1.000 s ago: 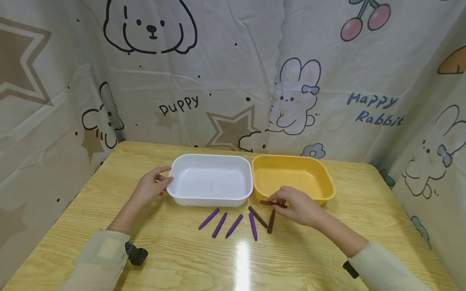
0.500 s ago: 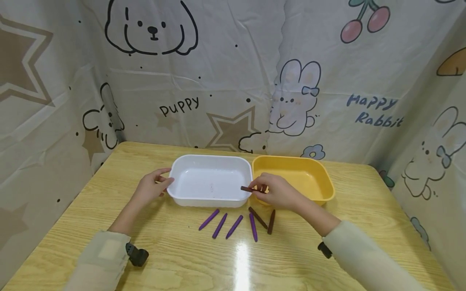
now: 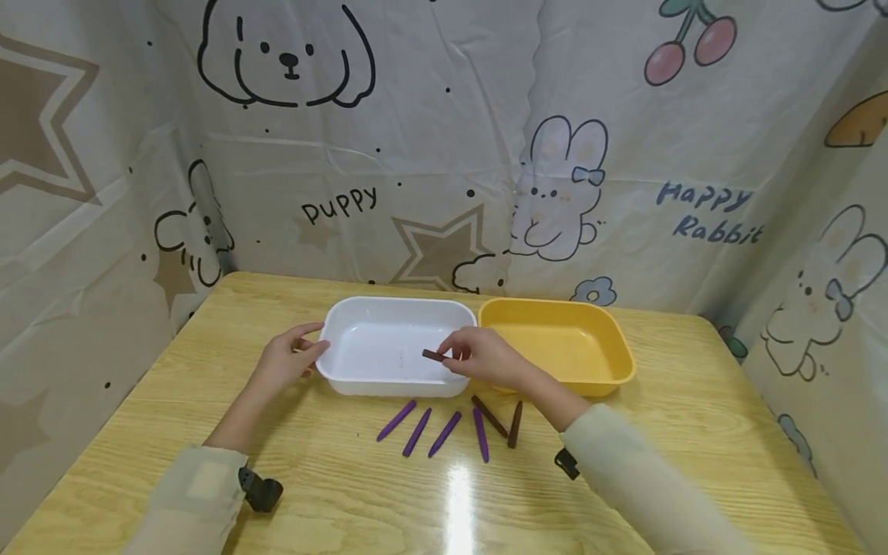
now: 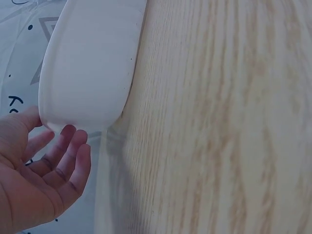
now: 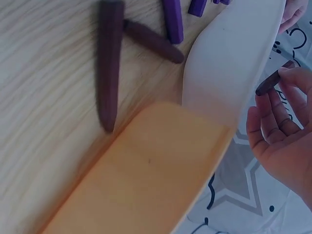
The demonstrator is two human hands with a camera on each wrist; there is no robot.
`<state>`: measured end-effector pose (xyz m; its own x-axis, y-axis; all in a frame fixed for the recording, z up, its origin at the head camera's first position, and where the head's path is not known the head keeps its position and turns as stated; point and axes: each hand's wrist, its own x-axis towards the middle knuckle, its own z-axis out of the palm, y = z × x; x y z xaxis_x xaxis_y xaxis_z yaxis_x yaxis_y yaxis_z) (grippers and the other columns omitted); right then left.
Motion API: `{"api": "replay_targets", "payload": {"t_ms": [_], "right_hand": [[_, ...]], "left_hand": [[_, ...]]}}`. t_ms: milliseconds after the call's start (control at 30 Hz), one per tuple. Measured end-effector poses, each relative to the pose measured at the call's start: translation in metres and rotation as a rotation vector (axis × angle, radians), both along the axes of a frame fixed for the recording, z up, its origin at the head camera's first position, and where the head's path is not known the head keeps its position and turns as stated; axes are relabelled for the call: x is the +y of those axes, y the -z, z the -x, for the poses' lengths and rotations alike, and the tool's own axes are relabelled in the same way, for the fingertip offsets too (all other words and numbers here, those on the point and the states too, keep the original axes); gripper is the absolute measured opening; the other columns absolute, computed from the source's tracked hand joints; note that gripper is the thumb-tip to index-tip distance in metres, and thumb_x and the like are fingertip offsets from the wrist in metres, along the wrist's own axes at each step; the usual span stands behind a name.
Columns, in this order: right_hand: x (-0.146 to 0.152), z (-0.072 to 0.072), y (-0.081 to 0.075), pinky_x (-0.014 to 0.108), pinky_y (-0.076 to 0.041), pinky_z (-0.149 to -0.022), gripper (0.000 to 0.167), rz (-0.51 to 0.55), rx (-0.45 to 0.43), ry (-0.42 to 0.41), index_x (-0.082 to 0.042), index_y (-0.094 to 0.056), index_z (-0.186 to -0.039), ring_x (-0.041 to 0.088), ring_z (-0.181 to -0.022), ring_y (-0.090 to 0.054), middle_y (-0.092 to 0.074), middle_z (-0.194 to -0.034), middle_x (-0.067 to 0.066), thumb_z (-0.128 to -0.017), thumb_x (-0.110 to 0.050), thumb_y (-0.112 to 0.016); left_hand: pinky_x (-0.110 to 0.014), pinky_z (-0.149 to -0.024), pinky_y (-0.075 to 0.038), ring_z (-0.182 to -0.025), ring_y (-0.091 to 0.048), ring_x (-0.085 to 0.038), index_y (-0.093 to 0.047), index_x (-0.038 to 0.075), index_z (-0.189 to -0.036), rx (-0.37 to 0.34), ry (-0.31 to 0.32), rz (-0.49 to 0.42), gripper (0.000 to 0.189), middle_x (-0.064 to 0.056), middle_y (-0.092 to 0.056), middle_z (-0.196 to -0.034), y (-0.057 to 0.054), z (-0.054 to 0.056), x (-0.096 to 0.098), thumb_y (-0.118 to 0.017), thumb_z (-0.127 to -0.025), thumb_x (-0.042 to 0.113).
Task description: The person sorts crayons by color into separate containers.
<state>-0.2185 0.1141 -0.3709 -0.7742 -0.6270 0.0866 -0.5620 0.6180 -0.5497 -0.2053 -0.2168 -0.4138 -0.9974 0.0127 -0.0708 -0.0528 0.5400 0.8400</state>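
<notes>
In the head view, a brown crayon (image 3: pixel 433 355) is pinched between the thumb and fingertips of my right hand (image 3: pixel 482 356), over the right part of the white tray (image 3: pixel 398 388). The right wrist view shows the same crayon (image 5: pixel 274 83) beyond the tray's rim. My left hand (image 3: pixel 287 354) holds the white tray's left end, with the thumb at the rim and the other fingers against the outer wall (image 4: pixel 92 73). In front of the trays lie several purple crayons (image 3: pixel 445 435) and two brown crayons (image 3: pixel 516 425), one of them slanting beside a purple one.
A yellow tray (image 3: pixel 617 339) stands right beside the white one, under my right forearm. Both trays sit near the back of the wooden table (image 3: pixel 347 501). Printed fabric (image 3: pixel 430 154) hangs behind the table and along its sides.
My right hand has carried the brown crayon leftward, from the yellow tray's front edge to over the white tray. The left hand keeps its place on the white tray's end.
</notes>
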Motion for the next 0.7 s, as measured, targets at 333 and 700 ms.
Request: {"api": "replay_targets", "payload": {"t_ms": [333, 700], "right_hand": [[-0.024, 0.014, 0.012, 0.019, -0.041, -0.06, 0.015, 0.002, -0.067, 0.035, -0.009, -0.071, -0.098, 0.009, -0.066, -0.049, -0.063, -0.076, 0.002, -0.085, -0.015, -0.068], [-0.056, 0.025, 0.032, 0.022, -0.041, -0.065, 0.011, -0.097, -0.129, 0.095, -0.013, -0.072, -0.093, 0.011, -0.07, -0.051, -0.066, -0.08, 0.003, -0.083, -0.017, -0.069]], "left_hand": [[-0.03, -0.066, -0.054, -0.076, -0.064, -0.019, -0.042, 0.009, -0.139, -0.013, -0.014, -0.009, 0.053, -0.019, -0.06, -0.102, 0.005, 0.001, -0.002, -0.056, -0.094, 0.032], [-0.028, -0.067, -0.053, -0.077, -0.062, -0.018, -0.042, 0.01, -0.14, -0.026, -0.036, -0.023, 0.054, -0.02, -0.06, -0.104, 0.007, 0.001, -0.001, -0.056, -0.093, 0.035]]}}
